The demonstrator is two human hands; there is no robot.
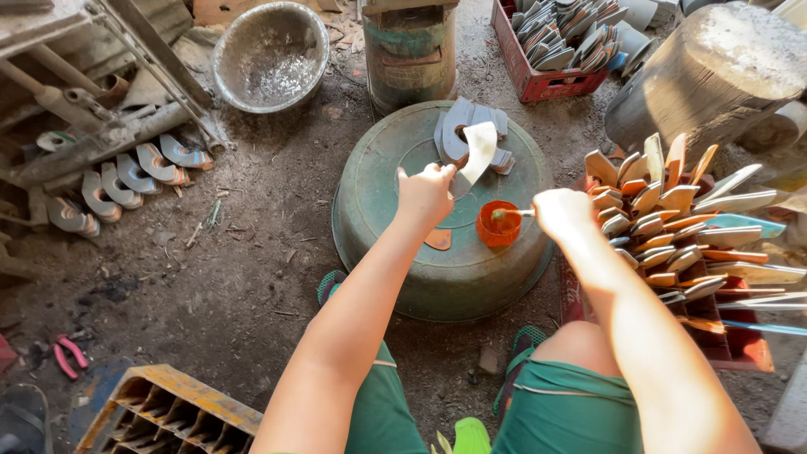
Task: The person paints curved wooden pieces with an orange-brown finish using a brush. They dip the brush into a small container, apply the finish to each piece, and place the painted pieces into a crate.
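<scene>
Sitting over an upturned green basin [395,252], the person has the left hand [424,192] pinched on a pale curved sole piece [477,151], held just above a small stack of grey pieces [458,126]. The right hand [561,213] is closed round a brush [508,214] dipped in the little orange cup [498,225] on the basin. A red crate [744,349] crammed with similar pieces sits just right.

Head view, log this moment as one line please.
left hand: holds pale curved blade | right hand: holds thin stick dipped in small orange cup | surface: overturned green metal basin
</scene>
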